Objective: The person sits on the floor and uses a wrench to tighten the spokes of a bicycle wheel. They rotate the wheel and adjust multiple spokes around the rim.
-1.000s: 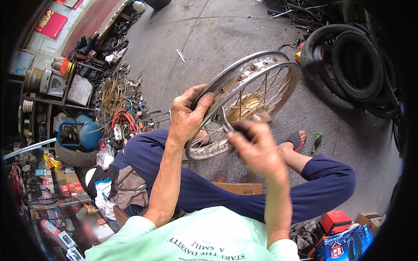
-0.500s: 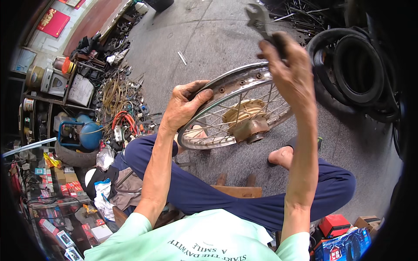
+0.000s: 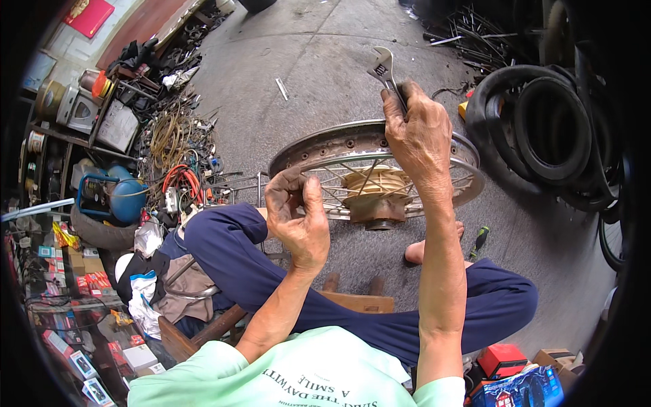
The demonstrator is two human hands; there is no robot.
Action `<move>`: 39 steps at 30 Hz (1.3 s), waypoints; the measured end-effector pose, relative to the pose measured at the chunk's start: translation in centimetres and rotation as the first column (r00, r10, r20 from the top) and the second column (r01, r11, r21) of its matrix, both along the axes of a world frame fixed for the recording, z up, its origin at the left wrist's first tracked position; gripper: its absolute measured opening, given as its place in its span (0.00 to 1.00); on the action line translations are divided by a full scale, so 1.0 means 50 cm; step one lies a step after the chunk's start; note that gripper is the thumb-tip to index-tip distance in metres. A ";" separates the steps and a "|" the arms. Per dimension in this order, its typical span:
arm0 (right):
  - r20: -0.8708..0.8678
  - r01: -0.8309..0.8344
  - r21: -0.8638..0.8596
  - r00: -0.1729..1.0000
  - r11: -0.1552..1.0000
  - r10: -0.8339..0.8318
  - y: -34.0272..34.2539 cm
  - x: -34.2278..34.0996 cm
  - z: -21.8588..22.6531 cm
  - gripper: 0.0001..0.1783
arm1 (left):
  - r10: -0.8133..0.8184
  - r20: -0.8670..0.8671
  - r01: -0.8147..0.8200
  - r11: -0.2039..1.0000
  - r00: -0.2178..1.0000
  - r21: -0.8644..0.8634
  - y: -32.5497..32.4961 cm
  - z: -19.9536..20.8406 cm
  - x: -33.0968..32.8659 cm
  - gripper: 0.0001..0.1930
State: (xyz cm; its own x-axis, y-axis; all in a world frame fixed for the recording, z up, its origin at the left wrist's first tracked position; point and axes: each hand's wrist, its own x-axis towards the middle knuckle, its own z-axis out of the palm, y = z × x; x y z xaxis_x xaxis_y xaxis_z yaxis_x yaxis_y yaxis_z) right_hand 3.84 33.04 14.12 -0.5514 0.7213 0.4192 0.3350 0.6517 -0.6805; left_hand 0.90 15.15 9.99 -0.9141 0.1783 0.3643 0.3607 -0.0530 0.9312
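A spoked metal wheel [image 3: 319, 147], with no tyre on it, is tilted in front of my legs. Its cream-coloured hub [image 3: 375, 183] shows through the spokes. My right hand [image 3: 419, 132] is closed around the handle of an adjustable wrench [image 3: 384, 71], whose jaws point up and away from me above the far side of the rim. At the near left of the wheel is my left hand [image 3: 297, 220], its fingers curled and its thumb pointing up. The hand hides that part of the rim, and what its fingers hold, if anything, is hidden.
Black tyres [image 3: 553, 129] are piled at the right. Tangled cables [image 3: 169, 139] and a blue tank [image 3: 126, 197] lie to the left. A green-and-black handled tool [image 3: 480, 239] lies on the floor near my foot. In front of me is a wooden stool [image 3: 359, 302]. Boxes [image 3: 502, 361] sit at lower right.
My left hand has come off the far left of the rim and moved nearer to me, its fingers now curled. The wheel has tilted and shifted. My right hand and the wrench have moved left and lower.
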 end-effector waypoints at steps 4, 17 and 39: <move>-0.004 0.030 0.014 1.000 0.999 -0.030 0.001 -0.013 -0.003 0.17 | -0.107 0.151 0.124 0.986 0.983 -0.110 0.005 -0.032 -0.037 0.08; -0.023 0.065 0.110 0.998 0.992 -0.063 0.028 -0.008 -0.007 0.14 | -0.335 0.369 0.295 0.942 0.867 0.161 0.084 -0.064 -0.079 0.10; -0.002 0.144 0.049 0.990 0.988 -0.144 -0.003 -0.007 0.005 0.14 | -0.169 0.220 0.105 0.955 0.961 0.277 0.127 -0.072 -0.071 0.04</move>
